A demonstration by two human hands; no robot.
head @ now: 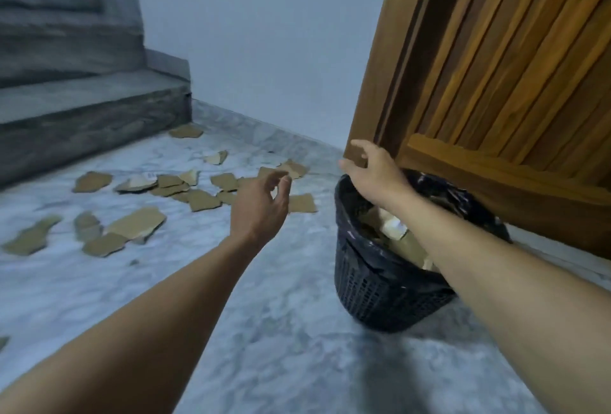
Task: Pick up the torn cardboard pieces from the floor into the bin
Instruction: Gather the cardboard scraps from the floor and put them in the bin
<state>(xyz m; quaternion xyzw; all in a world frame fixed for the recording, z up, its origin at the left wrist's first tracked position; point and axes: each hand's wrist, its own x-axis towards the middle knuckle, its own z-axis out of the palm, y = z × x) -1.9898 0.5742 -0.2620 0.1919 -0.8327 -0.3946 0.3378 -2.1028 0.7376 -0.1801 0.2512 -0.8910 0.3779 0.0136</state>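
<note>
Torn cardboard pieces (139,222) are lying scattered across the marble floor (264,331), left of the bin (380,294); flat, light and stiff-looking, each is probably best pinched at a lifted edge. The left hand (261,205) is hovering over them, fingers (281,182) loosely curled, holding nothing. The right hand (373,172) is reaching above the bin's far rim, fingers spread and apparently empty, beside a wooden door (496,83).

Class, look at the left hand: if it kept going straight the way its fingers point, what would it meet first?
Probably the cardboard pieces on the floor just beyond the left hand, though depth is unclear.
</note>
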